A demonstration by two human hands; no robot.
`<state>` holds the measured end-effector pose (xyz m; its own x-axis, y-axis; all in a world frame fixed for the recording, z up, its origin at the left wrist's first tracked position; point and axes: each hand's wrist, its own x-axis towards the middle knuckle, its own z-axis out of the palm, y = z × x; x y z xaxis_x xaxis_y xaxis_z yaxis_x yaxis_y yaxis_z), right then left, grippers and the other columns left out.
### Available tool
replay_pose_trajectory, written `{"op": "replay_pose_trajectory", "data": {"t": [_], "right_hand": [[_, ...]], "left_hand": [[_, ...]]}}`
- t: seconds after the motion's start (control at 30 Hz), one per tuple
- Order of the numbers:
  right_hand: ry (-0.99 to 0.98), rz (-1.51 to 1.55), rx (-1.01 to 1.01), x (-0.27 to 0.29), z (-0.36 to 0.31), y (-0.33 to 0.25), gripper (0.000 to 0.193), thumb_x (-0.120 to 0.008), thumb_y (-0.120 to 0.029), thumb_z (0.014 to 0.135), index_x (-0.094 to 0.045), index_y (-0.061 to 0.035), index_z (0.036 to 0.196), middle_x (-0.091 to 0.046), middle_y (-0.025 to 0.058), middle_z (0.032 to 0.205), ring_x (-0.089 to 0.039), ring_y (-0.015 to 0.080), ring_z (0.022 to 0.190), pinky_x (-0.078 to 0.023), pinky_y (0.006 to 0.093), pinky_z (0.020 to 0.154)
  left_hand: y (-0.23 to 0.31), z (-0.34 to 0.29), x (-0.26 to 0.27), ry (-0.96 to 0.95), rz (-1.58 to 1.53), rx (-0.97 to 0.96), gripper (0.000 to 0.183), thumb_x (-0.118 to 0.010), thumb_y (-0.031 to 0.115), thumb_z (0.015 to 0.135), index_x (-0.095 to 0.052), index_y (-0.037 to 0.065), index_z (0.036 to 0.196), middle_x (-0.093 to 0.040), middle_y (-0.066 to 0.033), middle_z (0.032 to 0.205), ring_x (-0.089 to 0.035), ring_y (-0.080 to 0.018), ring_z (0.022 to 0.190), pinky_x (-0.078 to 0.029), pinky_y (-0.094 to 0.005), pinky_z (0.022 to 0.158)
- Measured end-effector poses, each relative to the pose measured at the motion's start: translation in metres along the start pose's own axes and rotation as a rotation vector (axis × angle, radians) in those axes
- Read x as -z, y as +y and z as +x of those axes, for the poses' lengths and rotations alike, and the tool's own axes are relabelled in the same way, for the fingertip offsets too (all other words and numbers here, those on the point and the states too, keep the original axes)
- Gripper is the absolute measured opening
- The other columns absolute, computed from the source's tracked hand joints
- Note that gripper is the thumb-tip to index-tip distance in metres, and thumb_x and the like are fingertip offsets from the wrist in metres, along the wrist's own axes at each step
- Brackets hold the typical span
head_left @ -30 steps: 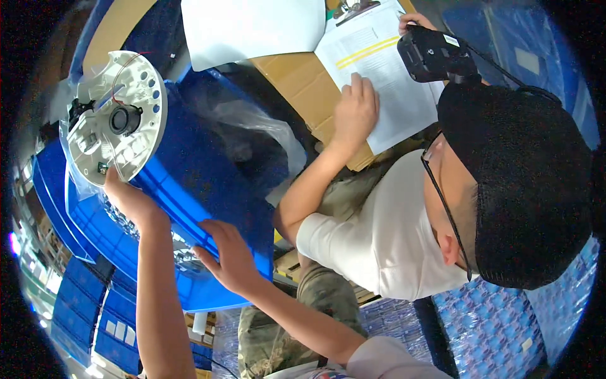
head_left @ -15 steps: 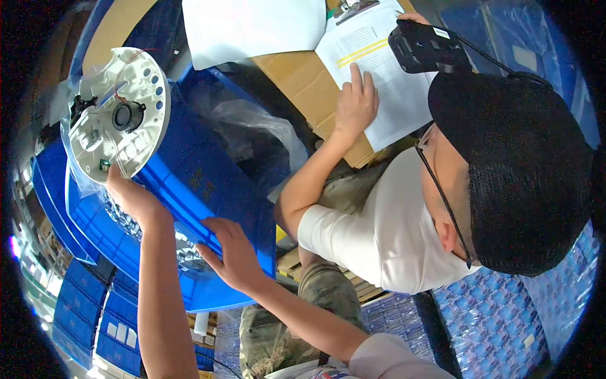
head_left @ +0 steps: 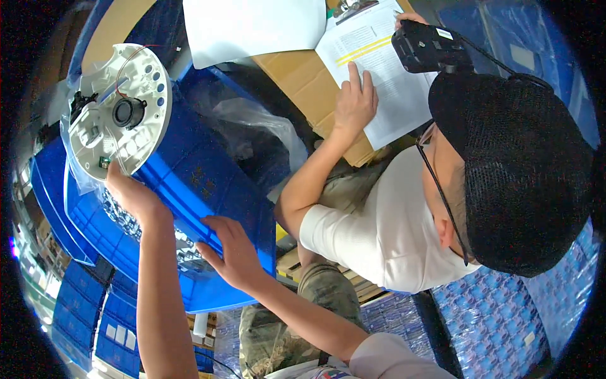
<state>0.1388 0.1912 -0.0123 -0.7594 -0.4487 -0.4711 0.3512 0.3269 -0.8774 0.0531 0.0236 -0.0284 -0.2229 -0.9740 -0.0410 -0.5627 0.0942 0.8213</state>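
My left hand (head_left: 129, 194) grips the lower edge of a round white plastic housing (head_left: 146, 140). Its inner side faces up, showing a black round speaker (head_left: 128, 113), thin wires and a small green circuit board (head_left: 104, 162). Clear plastic film lies along its left edge. The fingers under the housing are hidden. Below it stands a blue plastic bin (head_left: 211, 292) with several small shiny parts (head_left: 187, 252) inside. My right hand (head_left: 233, 252) rests on the bin's rim, thumb apart from the fingers, holding nothing.
At the right, a person in a black cap (head_left: 524, 177) points at a printed sheet (head_left: 391, 95) on a clipboard and holds a black device (head_left: 432, 47). A cardboard box (head_left: 297, 82) and a second blue bin (head_left: 205, 158) with clear plastic stand between us. Wrapped blue packages (head_left: 486, 316) lie lower right.
The white housing has shifted very slightly upward and to the right in my left hand. My right hand stays on the bin's rim.
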Motion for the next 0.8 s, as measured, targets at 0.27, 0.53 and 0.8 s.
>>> {"op": "replay_pose_trajectory", "data": {"t": [0.27, 0.53, 0.8], "right_hand": [[-0.011, 0.001, 0.001, 0.0005, 0.0006, 0.0001, 0.044, -0.06, -0.028, 0.087, -0.048, -0.0003, 0.118, -0.052, 0.019, 0.116, -0.048, 0.0365, 0.109, -0.04, 0.0427, 0.093], [-0.022, 0.016, -0.015, 0.0024, 0.0015, -0.0009, 0.043, -0.06, -0.027, 0.086, -0.049, 0.0, 0.117, -0.053, 0.0187, 0.116, -0.048, 0.0369, 0.108, -0.04, 0.0426, 0.093], [-0.032, 0.015, -0.023, 0.0003, 0.0007, -0.0002, 0.044, -0.06, -0.028, 0.086, -0.048, -0.0008, 0.119, -0.052, 0.0183, 0.117, -0.047, 0.0365, 0.11, -0.04, 0.0426, 0.093]], "left_hand": [[0.0004, 0.0021, -0.0007, -0.002, -0.094, 0.073, 0.04, -0.045, 0.029, 0.091, -0.051, -0.005, 0.111, -0.053, -0.0105, 0.105, -0.046, -0.0175, 0.094, -0.035, -0.0308, 0.089], [-0.0038, 0.0045, -0.0004, -0.004, -0.063, 0.023, 0.04, -0.045, 0.028, 0.091, -0.051, -0.006, 0.111, -0.054, -0.0113, 0.104, -0.047, -0.0174, 0.094, -0.035, -0.0309, 0.089], [-0.002, 0.0034, 0.0005, 0.008, -0.038, 0.025, 0.04, -0.045, 0.028, 0.091, -0.051, -0.005, 0.112, -0.054, -0.0115, 0.105, -0.046, -0.0179, 0.094, -0.034, -0.0314, 0.09]]}}
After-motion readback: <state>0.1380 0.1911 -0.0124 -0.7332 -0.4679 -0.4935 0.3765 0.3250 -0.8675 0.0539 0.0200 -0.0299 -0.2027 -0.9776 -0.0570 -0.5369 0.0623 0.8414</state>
